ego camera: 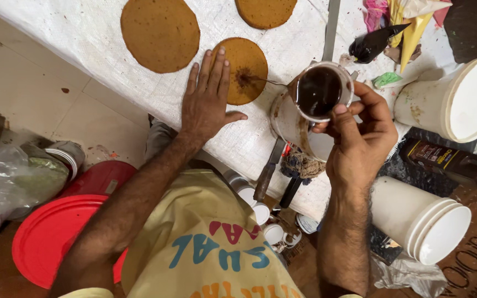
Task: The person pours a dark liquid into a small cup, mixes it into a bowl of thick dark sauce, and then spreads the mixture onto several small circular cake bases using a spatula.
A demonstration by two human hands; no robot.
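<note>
The left hand (208, 99) lies flat and spread on the white cloth (100, 38), its fingertips overlapping the near-left edge of a round brown cake layer (245, 70), so this hand is the one touching the layer. Just to the right, a dark wet patch sits at the layer's centre, with a thin dark thread running from it to the tilted cup of dark syrup (321, 91). The right hand (360, 138) pinches that cup by its rim, thumb on the near lip and fingers curled behind, holding it beside the layer's right edge.
</note>
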